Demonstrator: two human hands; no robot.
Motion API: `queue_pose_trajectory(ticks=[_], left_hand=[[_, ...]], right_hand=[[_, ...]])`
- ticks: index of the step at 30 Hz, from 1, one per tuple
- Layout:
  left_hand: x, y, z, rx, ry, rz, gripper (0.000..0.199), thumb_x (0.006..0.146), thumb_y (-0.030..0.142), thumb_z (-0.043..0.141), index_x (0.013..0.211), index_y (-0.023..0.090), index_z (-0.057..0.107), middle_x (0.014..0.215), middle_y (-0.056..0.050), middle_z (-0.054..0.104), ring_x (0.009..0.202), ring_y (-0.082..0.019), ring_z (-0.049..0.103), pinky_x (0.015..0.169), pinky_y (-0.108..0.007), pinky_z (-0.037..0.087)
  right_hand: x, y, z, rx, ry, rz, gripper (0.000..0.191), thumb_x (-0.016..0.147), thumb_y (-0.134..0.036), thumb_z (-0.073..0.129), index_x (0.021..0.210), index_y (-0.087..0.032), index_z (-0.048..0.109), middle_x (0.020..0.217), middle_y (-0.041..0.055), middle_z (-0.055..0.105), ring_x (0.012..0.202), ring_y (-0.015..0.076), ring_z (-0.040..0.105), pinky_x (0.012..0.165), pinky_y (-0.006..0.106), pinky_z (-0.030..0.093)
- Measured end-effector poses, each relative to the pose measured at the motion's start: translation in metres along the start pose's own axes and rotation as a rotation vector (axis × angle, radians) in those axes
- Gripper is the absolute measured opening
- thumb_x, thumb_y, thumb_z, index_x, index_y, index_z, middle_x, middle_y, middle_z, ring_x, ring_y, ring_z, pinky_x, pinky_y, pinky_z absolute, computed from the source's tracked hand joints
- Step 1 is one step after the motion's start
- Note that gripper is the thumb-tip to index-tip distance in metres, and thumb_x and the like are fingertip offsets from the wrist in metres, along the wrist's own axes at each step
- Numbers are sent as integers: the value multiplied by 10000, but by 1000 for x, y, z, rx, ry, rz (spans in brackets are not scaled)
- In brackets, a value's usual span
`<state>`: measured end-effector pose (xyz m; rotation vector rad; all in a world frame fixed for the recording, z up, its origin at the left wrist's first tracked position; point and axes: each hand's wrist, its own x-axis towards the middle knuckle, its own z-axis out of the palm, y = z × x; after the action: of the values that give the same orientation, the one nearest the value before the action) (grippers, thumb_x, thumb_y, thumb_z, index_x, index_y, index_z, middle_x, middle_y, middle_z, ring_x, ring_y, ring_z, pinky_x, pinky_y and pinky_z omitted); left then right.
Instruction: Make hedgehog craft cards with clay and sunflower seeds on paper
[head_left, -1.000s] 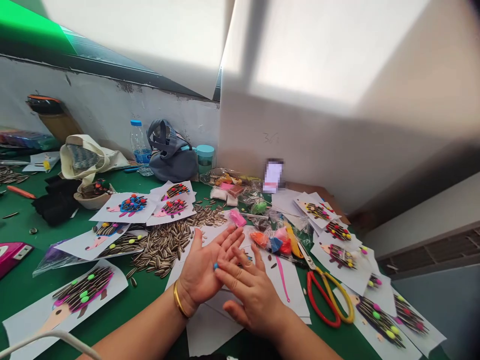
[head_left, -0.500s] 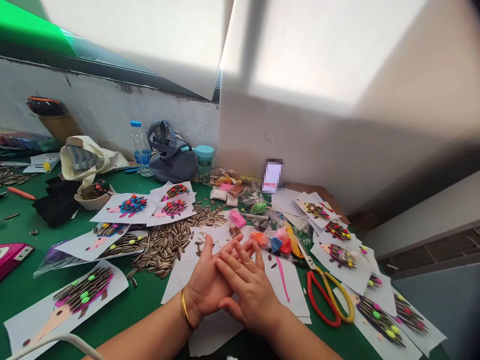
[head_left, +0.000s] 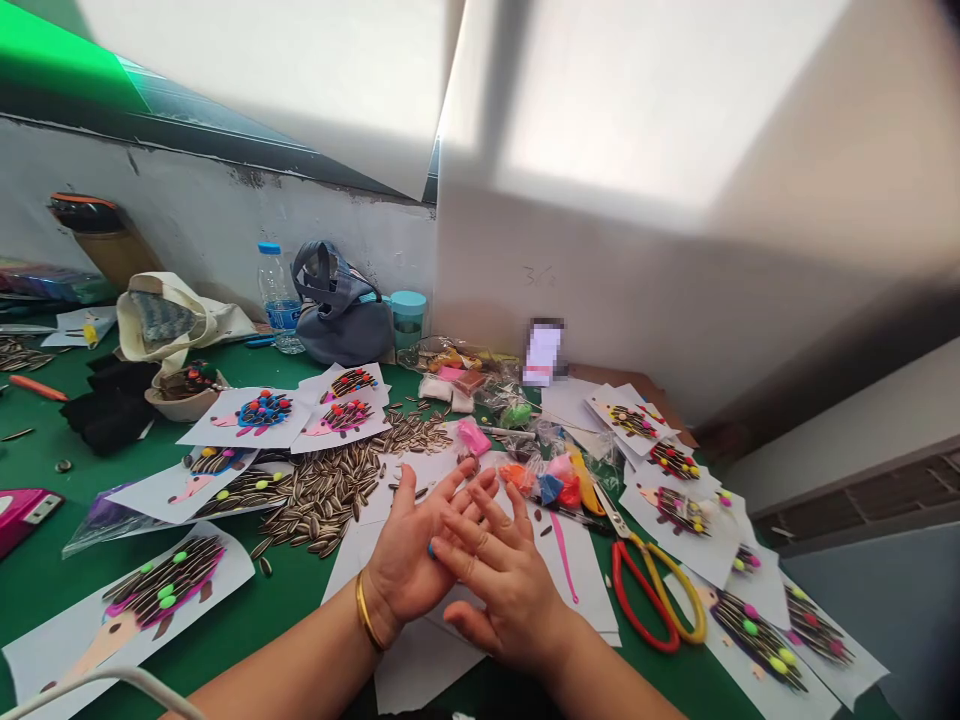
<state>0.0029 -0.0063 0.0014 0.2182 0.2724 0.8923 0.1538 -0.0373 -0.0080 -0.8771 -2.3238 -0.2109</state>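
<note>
our left hand (head_left: 409,560) lies palm up w/ right hand (head_left: 502,585) palm down just over it, both open, fingers spread, no closed grip. small blue ball (head_left: 431,550), prob clay, sits btwn them at the edge of the left palm, partly hidden. best we keep palms flat & pressure light, w/ small circles, so it stays round & doesn't slip out. white paper sheet (head_left: 420,665) lies under our hands, sunflower seed pile (head_left: 322,500) just left, red & yellow scissors (head_left: 628,600) to the right.
</note>
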Motion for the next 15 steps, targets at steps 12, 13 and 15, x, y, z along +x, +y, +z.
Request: queue_pose_trajectory(ticks=[12, 13, 15], left_hand=[[3, 7, -3, -42, 38, 12, 789, 893, 725, 338, 1459, 178, 391, 1454, -155, 493, 1355, -296, 451, 1163, -450, 275], [2, 5, -4, -42, 23, -27, 762, 903, 710, 338, 1454, 188, 399, 1446, -152, 502, 1347, -299, 461, 1159, -464, 276], [2, 4, -5, -47, 6, -62, 739, 913, 698, 331, 1444, 191, 415, 1433, -152, 516, 1336, -300, 473, 1152, -470, 284]], right_hand=[[2, -6, 1, 17, 21, -6, 592, 963, -609, 354, 1340, -205, 565, 1465, 55, 496, 1454, 334, 261, 1205, 589, 10], [3, -7, 2, 8, 10, 7, 630, 962, -620, 342, 1367, -179, 540, 1471, 71, 486, 1457, 340, 251, 1205, 584, -4], [2, -7, 2, 13, 7, 16, 638, 967, -618, 332, 1365, -165, 539, 1473, 76, 483, 1458, 342, 246, 1208, 580, -1]])
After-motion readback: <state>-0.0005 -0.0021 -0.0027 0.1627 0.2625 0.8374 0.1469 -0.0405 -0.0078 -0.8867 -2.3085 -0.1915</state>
